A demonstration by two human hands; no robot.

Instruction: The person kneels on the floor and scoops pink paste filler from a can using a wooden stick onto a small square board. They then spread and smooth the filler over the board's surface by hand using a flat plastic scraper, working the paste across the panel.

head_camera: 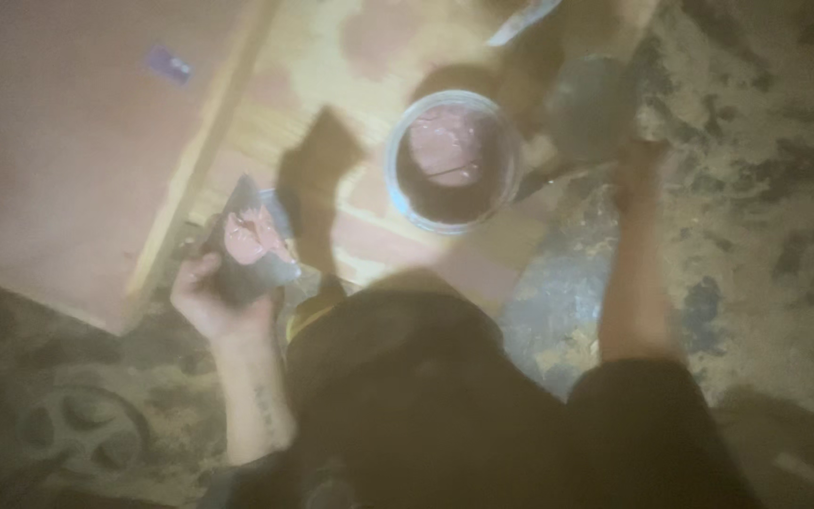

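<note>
- Left hand (207,300) clenched on a putty knife (252,240) loaded with pink filler: keep it level.
- Right hand (638,165) grips a trowel (588,108) right of the tub (452,160); scoop gently.

— Do we see any packages, labels, signs or screens?

— We see two things that fit. A round tub (452,160) with a pale bluish rim stands on the wooden board (266,113), near its right edge; pink paste fills it.

— And labels?

— We see a small purple tag (170,64), roughly rectangular, on the pink panel (68,151) toward its top edge, left of the board's pale wooden strip. The view is too blurred for us to tell more of it.

— Any screens or signs?

— We see none.
</note>
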